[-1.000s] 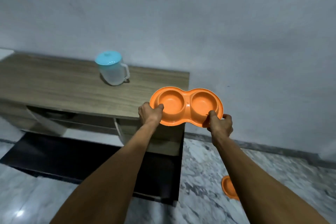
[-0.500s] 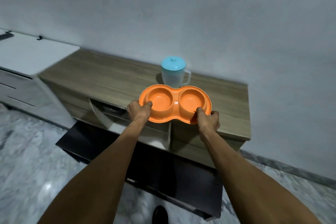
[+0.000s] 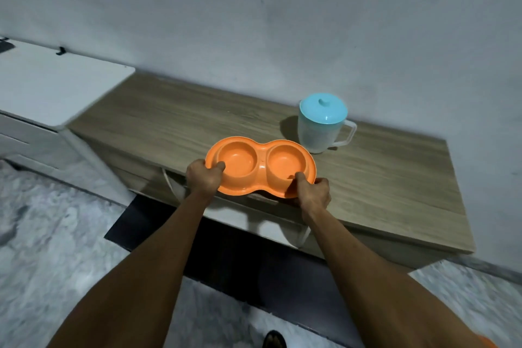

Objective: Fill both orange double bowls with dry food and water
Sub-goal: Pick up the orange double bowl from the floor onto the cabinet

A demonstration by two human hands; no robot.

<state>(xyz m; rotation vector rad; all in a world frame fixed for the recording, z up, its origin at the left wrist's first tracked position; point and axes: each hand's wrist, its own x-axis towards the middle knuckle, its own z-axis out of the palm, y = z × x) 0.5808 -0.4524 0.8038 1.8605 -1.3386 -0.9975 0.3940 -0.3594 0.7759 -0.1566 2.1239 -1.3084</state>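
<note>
An orange double bowl (image 3: 261, 161) with two round empty wells is held level over the front edge of a wooden cabinet top (image 3: 180, 124). My left hand (image 3: 204, 176) grips its left rim, thumb inside the left well. My right hand (image 3: 312, 192) grips its right front rim, thumb on the edge of the right well. Just behind and right of the bowl, a translucent jug with a light-blue lid (image 3: 323, 124) stands on the cabinet. A sliver of orange (image 3: 490, 343) shows at the bottom right corner on the floor.
A white cabinet (image 3: 53, 87) adjoins the wooden one on the left. Below the wooden top are open shelves and a dark base panel (image 3: 226, 257). The grey wall runs right behind the cabinet. Marble floor lies in front, with a dark shoe tip (image 3: 273, 339) at the bottom.
Both hands have carried the bowl leftwards and down over the cabinet's front edge. The view has swung so the jug now stands to the bowl's right.
</note>
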